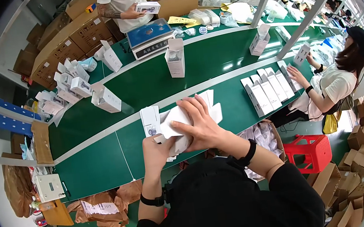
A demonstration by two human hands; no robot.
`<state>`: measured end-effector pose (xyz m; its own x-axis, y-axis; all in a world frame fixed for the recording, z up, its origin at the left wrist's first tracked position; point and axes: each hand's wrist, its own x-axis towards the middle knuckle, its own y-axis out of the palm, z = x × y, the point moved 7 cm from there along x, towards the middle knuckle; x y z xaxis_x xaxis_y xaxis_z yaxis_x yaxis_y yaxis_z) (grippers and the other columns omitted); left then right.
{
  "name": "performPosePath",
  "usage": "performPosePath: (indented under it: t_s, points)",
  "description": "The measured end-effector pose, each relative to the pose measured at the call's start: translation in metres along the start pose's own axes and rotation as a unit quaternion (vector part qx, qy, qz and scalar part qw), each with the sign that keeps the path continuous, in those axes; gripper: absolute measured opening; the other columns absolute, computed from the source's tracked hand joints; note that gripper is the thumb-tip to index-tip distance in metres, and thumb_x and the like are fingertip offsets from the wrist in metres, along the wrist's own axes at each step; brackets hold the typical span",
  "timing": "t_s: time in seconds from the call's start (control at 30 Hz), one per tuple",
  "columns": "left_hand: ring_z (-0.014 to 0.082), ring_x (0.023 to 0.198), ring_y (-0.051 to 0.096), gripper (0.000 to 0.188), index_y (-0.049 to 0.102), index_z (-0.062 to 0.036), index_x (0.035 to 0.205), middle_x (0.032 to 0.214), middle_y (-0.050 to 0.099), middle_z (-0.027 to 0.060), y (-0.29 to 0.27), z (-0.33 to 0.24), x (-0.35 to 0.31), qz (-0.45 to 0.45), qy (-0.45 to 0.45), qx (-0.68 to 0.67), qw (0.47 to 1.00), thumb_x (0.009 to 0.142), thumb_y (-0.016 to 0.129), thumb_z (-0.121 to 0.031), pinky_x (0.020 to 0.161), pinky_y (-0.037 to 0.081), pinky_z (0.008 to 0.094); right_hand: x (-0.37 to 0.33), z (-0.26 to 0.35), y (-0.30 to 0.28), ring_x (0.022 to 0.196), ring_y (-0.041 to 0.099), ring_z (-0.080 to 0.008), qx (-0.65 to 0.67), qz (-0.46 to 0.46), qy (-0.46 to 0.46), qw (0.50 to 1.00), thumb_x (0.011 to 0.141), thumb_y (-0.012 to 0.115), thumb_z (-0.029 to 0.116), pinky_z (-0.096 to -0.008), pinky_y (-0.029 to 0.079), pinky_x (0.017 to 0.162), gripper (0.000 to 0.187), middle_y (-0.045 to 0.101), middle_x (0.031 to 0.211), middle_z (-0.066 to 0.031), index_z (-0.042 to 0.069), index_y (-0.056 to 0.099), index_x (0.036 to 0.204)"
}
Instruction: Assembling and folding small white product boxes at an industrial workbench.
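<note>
Over the near side of the green table, a small white carton (175,120) with loose flaps is between my two hands. My right hand (202,124) lies across its top, thumb and fingers bent round it. My left hand (155,151) grips its near left side; most of its fingers are hidden behind the carton. Just beyond, a white printed piece (149,117) lies on the table, and more white card (209,97) shows past my right fingers. I cannot tell whether these are leaflets or flat cartons.
On the green conveyor belt (139,71) stand several open white cartons (175,61). A row of closed white boxes (264,93) lies to the right, beside a seated co-worker (340,76). Across the belt, another person (124,6) handles boxes. A red stool (309,152) stands at right.
</note>
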<state>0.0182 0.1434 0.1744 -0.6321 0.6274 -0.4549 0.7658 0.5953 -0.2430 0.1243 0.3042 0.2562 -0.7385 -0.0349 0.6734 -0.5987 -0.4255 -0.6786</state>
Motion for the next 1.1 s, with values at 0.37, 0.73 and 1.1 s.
performPosePath:
  t_s: [0.37, 0.73, 1.1]
  points:
    - [0.0382, 0.147, 0.045, 0.085, 0.043, -0.0097, 0.156, 0.162, 0.041, 0.0222, 0.022, -0.071, -0.018, 0.031, 0.544, -0.110, 0.831, 0.087, 0.084, -0.036, 0.116, 0.042, 0.0494, -0.002, -0.018, -0.022, 0.125, 0.060, -0.0268, 0.378, -0.047, 0.204, 0.902, 0.084, 0.086, 0.037, -0.0384, 0.048, 0.104, 0.081, 0.061, 0.134, -0.0186, 0.001, 0.048, 0.146]
    - [0.0345, 0.146, 0.044, 0.042, 0.049, -0.0051, 0.141, 0.157, 0.045, 0.0208, 0.083, -0.069, 0.021, 0.038, 0.227, -0.311, 0.922, 0.103, 0.055, -0.022, 0.122, 0.033, 0.0494, -0.016, -0.020, -0.035, 0.119, 0.060, -0.0354, 0.358, -0.120, 0.341, 0.861, 0.093, 0.060, 0.018, -0.0428, 0.046, 0.105, 0.044, 0.064, 0.129, -0.0179, 0.000, 0.058, 0.134]
    - [0.0284, 0.135, 0.050, 0.009, 0.047, -0.0053, 0.108, 0.156, 0.041, 0.0187, 0.101, -0.073, 0.014, 0.083, 0.280, -0.175, 0.940, 0.103, 0.045, -0.013, 0.117, 0.037, 0.0407, -0.040, -0.031, -0.030, 0.114, 0.064, -0.0315, 0.288, -0.105, 0.402, 0.863, 0.081, 0.052, 0.007, -0.0400, 0.049, 0.102, 0.049, 0.067, 0.119, -0.0179, -0.003, 0.060, 0.128]
